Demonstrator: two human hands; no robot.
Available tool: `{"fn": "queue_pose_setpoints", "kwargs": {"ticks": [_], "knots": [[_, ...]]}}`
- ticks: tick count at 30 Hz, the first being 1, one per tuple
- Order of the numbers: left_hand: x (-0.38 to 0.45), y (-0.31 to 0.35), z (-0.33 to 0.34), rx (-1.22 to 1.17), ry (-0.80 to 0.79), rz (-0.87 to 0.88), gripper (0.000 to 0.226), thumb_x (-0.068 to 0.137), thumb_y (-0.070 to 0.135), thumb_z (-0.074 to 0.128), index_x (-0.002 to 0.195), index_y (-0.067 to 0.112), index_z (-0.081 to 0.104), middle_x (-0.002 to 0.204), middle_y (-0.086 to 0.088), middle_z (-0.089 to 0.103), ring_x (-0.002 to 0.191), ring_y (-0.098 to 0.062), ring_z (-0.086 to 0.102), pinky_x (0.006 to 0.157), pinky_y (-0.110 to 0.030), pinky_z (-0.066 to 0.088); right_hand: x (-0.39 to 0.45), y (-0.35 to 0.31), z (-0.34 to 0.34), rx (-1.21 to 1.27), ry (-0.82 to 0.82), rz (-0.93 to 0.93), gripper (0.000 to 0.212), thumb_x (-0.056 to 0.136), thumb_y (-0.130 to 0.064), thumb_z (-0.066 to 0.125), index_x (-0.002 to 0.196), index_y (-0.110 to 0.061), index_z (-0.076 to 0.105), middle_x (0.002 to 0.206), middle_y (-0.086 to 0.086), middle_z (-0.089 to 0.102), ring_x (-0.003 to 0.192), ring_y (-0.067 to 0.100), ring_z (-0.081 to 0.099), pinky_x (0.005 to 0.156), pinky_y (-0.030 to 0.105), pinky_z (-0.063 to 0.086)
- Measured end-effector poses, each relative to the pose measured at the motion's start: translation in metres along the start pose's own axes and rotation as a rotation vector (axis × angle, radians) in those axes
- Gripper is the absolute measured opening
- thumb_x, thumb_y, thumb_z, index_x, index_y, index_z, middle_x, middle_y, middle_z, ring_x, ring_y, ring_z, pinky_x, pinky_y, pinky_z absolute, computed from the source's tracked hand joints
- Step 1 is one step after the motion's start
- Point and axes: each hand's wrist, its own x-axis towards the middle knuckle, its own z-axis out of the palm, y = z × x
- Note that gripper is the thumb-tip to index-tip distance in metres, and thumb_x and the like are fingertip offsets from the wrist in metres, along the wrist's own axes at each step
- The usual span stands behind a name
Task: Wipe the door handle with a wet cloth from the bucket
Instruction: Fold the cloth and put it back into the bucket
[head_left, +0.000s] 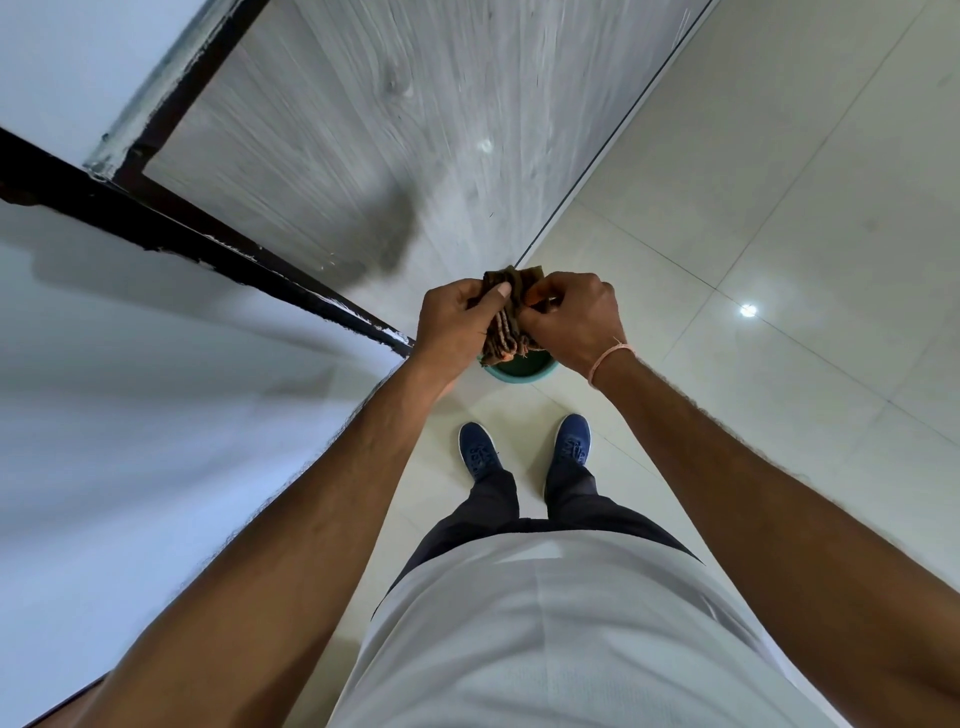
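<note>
Both grips clamp the cloth (506, 317): left hand (457, 322) has its fingers curled round the cloth's left side with the thumb laid across it, right hand (571, 325) pinches the right side, knuckles up. I read this as wringing. The cloth is twisted into a brown rope between the two fists, its tail hanging at 6 o'clock. The bucket (519, 370), teal rim, sits on the floor (779, 234) straight below the hands, so drips should land inside. I'd keep the fists over the rim, twist opposite ways and stop at damp, not dry. The grey door (389, 130) rises from 12 toward 11 o'clock, dark frame (208, 234) at 9. I can't see the door handle in view. Shoes (530, 449) stand at 6 o'clock, just behind the bucket.
</note>
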Motion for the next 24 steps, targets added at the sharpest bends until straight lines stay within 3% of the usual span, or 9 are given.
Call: {"fn": "queue_pose_setpoints", "kwargs": {"ticks": [2, 5, 8, 12, 14, 18, 21, 24], "knots": [[-0.002, 0.001, -0.002, -0.022, -0.055, -0.029, 0.016, 0.104, 0.026, 0.071, 0.093, 0.028, 0.082, 0.094, -0.002, 0.083, 0.091, -0.019, 0.079, 0.082, -0.042, 0.065, -0.002, 0.001, 0.001, 0.008, -0.032, -0.022, 0.017, 0.083, -0.029, 0.076, 0.095, -0.018, 0.081, 0.084, -0.003, 0.074, 0.084, 0.021, 0.073, 0.080, 0.039, 0.064], [-0.003, 0.002, -0.009, -0.034, -0.107, -0.038, 0.014, 0.105, 0.026, 0.069, 0.103, 0.025, 0.082, 0.102, -0.006, 0.083, 0.097, -0.021, 0.078, 0.086, -0.040, 0.065, -0.002, 0.001, 0.003, -0.001, -0.053, -0.037, 0.014, 0.083, -0.025, 0.077, 0.093, -0.018, 0.082, 0.081, -0.006, 0.071, 0.083, 0.020, 0.072, 0.082, 0.040, 0.064], [-0.002, 0.004, -0.015, -0.010, -0.121, -0.027, 0.013, 0.107, 0.019, 0.067, 0.107, 0.020, 0.080, 0.099, -0.005, 0.082, 0.092, -0.016, 0.077, 0.080, -0.032, 0.065, 0.000, 0.001, 0.004, 0.001, -0.052, -0.028, 0.011, 0.084, -0.023, 0.076, 0.091, -0.017, 0.083, 0.079, -0.005, 0.070, 0.082, 0.020, 0.071, 0.080, 0.041, 0.064], [0.003, -0.001, -0.020, 0.095, 0.093, -0.027, 0.004, 0.093, 0.034, 0.080, 0.091, 0.031, 0.082, 0.096, -0.003, 0.084, 0.093, -0.023, 0.081, 0.086, -0.050, 0.068, 0.004, 0.003, 0.006, 0.086, 0.023, 0.087, 0.010, 0.085, -0.031, 0.072, 0.084, -0.024, 0.079, 0.082, -0.006, 0.073, 0.082, 0.016, 0.071, 0.078, 0.040, 0.067], [0.004, -0.003, -0.020, 0.150, 0.158, -0.038, 0.014, 0.082, 0.047, 0.079, 0.083, 0.033, 0.081, 0.091, 0.001, 0.084, 0.091, -0.025, 0.081, 0.088, -0.054, 0.067, 0.003, 0.002, 0.009, 0.114, 0.039, 0.104, 0.009, 0.086, -0.032, 0.071, 0.084, -0.027, 0.078, 0.083, -0.007, 0.073, 0.081, 0.011, 0.070, 0.079, 0.038, 0.066], [0.002, -0.007, -0.009, 0.145, 0.102, -0.056, 0.040, 0.081, 0.058, 0.074, 0.082, 0.019, 0.080, 0.078, -0.003, 0.080, 0.079, -0.030, 0.079, 0.075, -0.060, 0.066, -0.007, -0.007, 0.024, 0.083, -0.053, 0.026, 0.016, 0.091, -0.022, 0.068, 0.094, -0.021, 0.083, 0.087, 0.001, 0.079, 0.084, 0.019, 0.074, 0.081, 0.036, 0.063], [0.001, -0.010, -0.003, 0.123, 0.121, -0.069, 0.044, 0.083, 0.063, 0.070, 0.064, 0.023, 0.072, 0.061, 0.004, 0.068, 0.065, -0.024, 0.064, 0.068, -0.051, 0.061, -0.009, -0.004, 0.032, 0.114, -0.014, 0.034, 0.023, 0.088, -0.008, 0.063, 0.095, -0.018, 0.083, 0.084, -0.003, 0.076, 0.083, 0.017, 0.071, 0.080, 0.032, 0.061], [0.004, -0.015, -0.004, 0.084, 0.116, -0.108, 0.053, 0.087, 0.070, 0.058, 0.073, 0.021, 0.073, 0.074, 0.003, 0.074, 0.075, -0.021, 0.070, 0.076, -0.048, 0.060, -0.007, 0.005, 0.035, 0.204, 0.020, 0.105, 0.026, 0.086, -0.007, 0.066, 0.107, -0.019, 0.077, 0.092, -0.007, 0.075, 0.087, 0.011, 0.072, 0.084, 0.030, 0.062]]}}
